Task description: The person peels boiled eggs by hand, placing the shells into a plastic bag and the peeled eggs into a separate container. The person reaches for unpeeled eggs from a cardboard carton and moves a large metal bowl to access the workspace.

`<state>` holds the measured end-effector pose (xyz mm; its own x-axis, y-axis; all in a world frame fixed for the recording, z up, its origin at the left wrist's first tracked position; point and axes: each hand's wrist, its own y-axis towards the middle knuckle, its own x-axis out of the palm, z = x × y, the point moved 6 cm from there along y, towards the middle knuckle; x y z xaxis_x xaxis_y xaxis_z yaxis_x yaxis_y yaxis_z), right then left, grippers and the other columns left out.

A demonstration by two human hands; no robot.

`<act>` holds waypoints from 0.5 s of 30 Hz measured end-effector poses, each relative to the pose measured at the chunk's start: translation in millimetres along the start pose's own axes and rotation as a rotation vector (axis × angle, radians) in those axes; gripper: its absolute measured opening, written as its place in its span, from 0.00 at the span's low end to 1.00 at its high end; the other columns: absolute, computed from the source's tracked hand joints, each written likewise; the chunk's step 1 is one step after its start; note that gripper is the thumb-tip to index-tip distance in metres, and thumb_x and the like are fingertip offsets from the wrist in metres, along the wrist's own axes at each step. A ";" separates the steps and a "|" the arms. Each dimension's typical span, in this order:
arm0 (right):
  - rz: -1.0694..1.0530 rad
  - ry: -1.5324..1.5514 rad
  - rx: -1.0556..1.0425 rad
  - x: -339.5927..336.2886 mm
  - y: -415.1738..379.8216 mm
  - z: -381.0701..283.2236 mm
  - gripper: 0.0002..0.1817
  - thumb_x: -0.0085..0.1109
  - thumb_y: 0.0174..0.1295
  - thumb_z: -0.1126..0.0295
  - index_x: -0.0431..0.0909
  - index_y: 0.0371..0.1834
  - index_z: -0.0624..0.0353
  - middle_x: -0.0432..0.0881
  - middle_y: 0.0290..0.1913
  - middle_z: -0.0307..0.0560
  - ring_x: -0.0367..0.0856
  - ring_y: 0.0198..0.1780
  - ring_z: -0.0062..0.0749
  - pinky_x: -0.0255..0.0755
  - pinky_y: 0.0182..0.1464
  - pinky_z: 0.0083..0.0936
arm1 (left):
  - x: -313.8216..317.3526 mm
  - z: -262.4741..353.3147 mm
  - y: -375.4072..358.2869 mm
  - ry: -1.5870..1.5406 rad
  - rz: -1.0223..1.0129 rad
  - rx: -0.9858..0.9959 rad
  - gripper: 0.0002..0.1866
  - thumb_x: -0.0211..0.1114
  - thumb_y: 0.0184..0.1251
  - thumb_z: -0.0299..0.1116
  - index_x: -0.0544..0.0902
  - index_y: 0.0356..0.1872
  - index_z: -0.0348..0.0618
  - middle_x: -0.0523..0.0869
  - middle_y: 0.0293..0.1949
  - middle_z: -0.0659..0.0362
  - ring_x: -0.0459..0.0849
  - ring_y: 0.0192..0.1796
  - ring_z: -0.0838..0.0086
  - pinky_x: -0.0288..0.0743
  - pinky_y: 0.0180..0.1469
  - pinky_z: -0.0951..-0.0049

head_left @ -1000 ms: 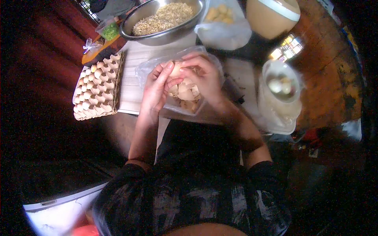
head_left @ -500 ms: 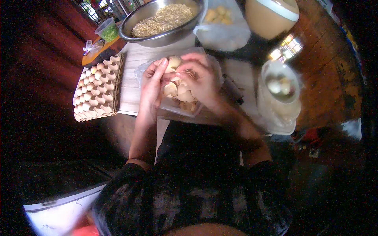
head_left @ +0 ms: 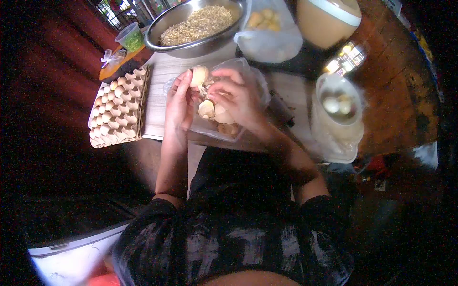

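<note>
An egg, pale and partly peeled by its look, is held upright between the thumb and fingers of my left hand. My right hand is just right of it, apart from the egg, its fingers curled with a piece of eggshell at the tips. Below both hands lies a clear plastic bag holding several broken eggshells. To the right, a white bowl contains several smooth white eggs.
An egg carton with several eggs stands at the left table edge. Behind are a metal basin of husk-like flakes, a plastic bag of yellowish round things, a tan container and a tub of chopped greens. A dark object lies right.
My left hand has moved slightly left and up, tilting the egg into fuller view. My right hand has come away from the egg, with shell bits at its fingertips.
</note>
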<state>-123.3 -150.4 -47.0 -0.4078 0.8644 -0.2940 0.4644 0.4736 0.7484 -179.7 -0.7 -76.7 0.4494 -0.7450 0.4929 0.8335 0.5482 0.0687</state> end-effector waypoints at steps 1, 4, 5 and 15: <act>-0.002 -0.022 -0.008 0.2 -0.1 -1.1 0.06 0.66 0.49 0.71 0.81 0.30 0.56 0.76 0.49 0.42 0.73 0.51 0.37 0.64 0.55 0.31 | -0.7 -0.6 0.3 -0.012 -0.018 -0.021 0.14 0.62 0.65 0.39 0.78 0.44 0.40 0.82 0.37 0.63 0.75 0.32 0.87 0.69 0.35 0.87; -0.025 -0.090 -0.018 1.3 -1.0 0.5 0.06 0.64 0.51 0.69 0.81 0.31 0.55 0.76 0.49 0.41 0.72 0.51 0.38 0.62 0.55 0.31 | 1.5 0.7 -2.2 -0.026 0.005 -0.022 0.14 0.60 0.66 0.40 0.78 0.44 0.40 0.83 0.37 0.63 0.76 0.32 0.87 0.70 0.34 0.88; -0.046 -0.133 -0.020 2.5 -1.4 2.2 0.06 0.64 0.51 0.69 0.81 0.32 0.54 0.76 0.49 0.41 0.72 0.52 0.38 0.62 0.55 0.31 | 1.9 4.3 -1.8 -0.026 0.004 -0.023 0.14 0.60 0.66 0.40 0.78 0.44 0.40 0.83 0.37 0.63 0.76 0.32 0.87 0.70 0.34 0.88; 0.089 -0.064 0.037 2.4 -1.3 19.3 0.09 0.55 0.61 0.69 0.78 0.40 0.62 0.77 0.46 0.51 0.77 0.46 0.47 0.70 0.48 0.36 | 15.8 2.4 -13.2 0.021 -0.095 -0.074 0.13 0.60 0.66 0.36 0.75 0.46 0.38 0.83 0.40 0.57 0.83 0.35 0.78 0.77 0.37 0.83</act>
<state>-109.7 -145.8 -60.2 -0.3127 0.9119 -0.2657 0.5259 0.3992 0.7510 -184.4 -18.7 -67.7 0.3730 -0.8005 0.4691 0.8939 0.4456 0.0497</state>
